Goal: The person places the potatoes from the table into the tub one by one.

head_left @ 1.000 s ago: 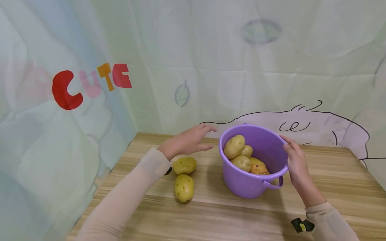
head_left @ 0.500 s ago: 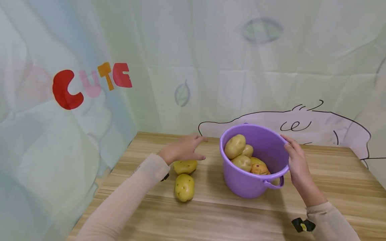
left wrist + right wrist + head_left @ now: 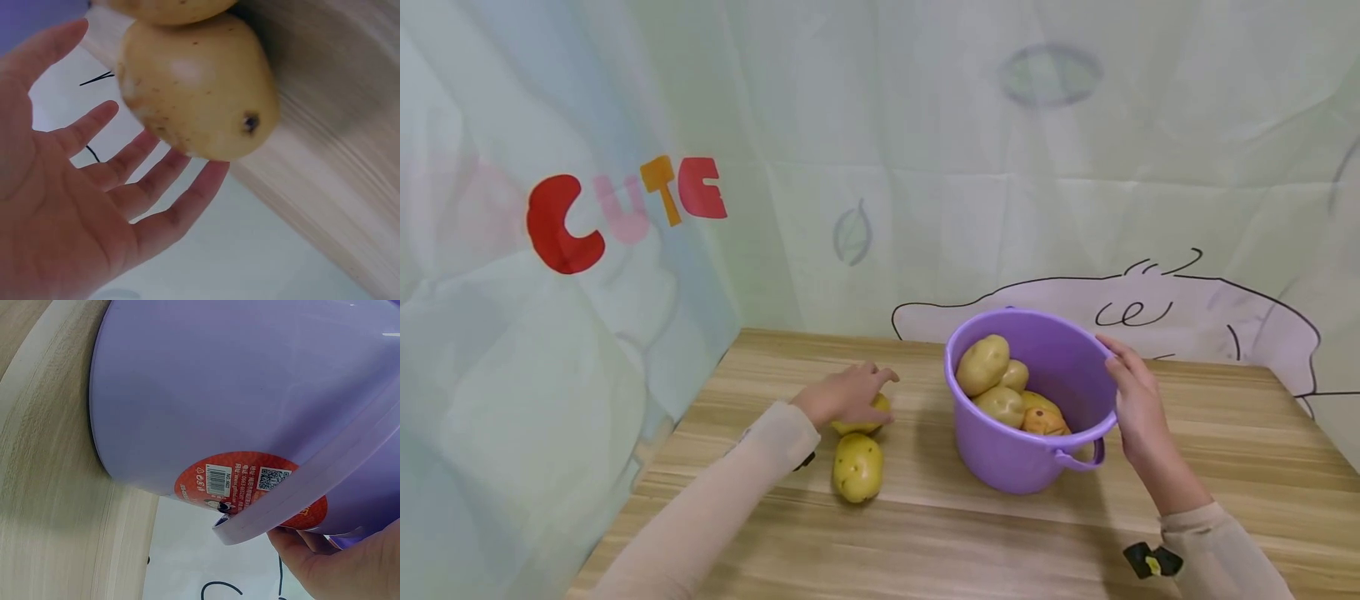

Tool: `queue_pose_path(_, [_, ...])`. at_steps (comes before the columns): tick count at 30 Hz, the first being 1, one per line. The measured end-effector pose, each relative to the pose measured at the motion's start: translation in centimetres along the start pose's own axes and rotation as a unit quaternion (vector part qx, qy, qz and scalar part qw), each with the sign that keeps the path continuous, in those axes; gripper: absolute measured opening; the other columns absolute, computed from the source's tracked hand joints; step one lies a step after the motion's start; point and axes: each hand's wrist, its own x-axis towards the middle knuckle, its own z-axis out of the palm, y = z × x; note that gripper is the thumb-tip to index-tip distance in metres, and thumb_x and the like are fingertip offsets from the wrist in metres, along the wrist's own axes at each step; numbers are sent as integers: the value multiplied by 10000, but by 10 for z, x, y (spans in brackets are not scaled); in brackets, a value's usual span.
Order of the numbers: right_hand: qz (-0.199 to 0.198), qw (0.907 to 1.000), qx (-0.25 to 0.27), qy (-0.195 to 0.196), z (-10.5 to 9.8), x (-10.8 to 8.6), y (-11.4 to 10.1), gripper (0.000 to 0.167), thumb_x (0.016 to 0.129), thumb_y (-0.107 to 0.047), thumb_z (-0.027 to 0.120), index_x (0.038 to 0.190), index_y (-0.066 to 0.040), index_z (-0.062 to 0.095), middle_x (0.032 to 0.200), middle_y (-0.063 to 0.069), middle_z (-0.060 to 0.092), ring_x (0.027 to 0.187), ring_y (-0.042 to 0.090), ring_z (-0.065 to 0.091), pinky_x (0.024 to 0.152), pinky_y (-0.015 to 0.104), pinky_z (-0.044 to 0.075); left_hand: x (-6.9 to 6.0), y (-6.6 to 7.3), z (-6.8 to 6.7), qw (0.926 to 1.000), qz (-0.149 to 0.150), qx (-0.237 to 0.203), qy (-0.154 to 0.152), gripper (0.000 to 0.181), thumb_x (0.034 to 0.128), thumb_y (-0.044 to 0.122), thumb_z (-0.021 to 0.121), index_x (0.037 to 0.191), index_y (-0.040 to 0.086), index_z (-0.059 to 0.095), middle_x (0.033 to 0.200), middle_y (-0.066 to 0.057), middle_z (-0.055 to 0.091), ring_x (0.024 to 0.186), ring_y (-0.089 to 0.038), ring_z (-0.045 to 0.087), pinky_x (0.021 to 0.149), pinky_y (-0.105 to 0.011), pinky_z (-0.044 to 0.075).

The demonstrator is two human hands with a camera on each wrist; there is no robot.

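Note:
My left hand (image 3: pixel 847 395) hovers over the farther of two yellow potatoes on the table. In the left wrist view its fingers are spread and only slightly bent beside that potato (image 3: pixel 200 94); whether the fingertips touch it I cannot tell. The nearer potato (image 3: pixel 858 468) lies just in front, close against the first. My right hand (image 3: pixel 1138 404) grips the right side of the purple bucket (image 3: pixel 1015 458) at the rim. Inside the bucket are several potatoes (image 3: pixel 983 367) and an orange-brown one (image 3: pixel 1042 420). The right wrist view shows the bucket's wall, handle (image 3: pixel 312 478) and red label (image 3: pixel 240 481).
The wooden table (image 3: pixel 940 550) ends at the back against a printed cloth backdrop (image 3: pixel 925 167). Another cloth wall with coloured letters (image 3: pixel 565 225) hangs at the left. The bucket stands right of the two loose potatoes.
My left hand has moved left and down from beside the bucket to the farther potato, now covering much of it. The right hand and the bucket stay in place.

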Motion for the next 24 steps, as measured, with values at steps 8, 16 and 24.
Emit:
queue_pose_path(8, [64, 10000, -38, -7, 0, 0, 0, 500, 1097, -240, 255, 1547, -29, 314, 1475, 144, 365, 1190, 187, 429, 971, 317, 351, 0, -8, 7, 9999, -100, -103, -58, 637, 928, 423, 684, 1470, 175, 457, 1333, -145, 500, 1126, -287, 552, 936, -469, 486])
queue_pose_path(16, [22, 10000, -82, 12, 1, -1, 0, 498, 1096, -243, 265, 1543, -31, 328, 1475, 150, 375, 1182, 174, 441, 953, 280, 365, 0, -15, 13, 9994, -166, -224, -192, 651, 914, 400, 710, 1467, 171, 454, 1288, -143, 522, 1079, -260, 558, 928, -457, 487])
queue_pose_path(24, [-19, 10000, -14, -9, 0, 0, 0, 497, 1096, -234, 267, 1537, -13, 326, 1443, 122, 385, 1121, 103, 457, 919, 231, 380, 0, -20, 17, 9990, -39, -388, -225, 676, 891, 396, 745, 1452, 147, 461, 1193, -112, 542, 1001, -217, 563, 902, -425, 494])
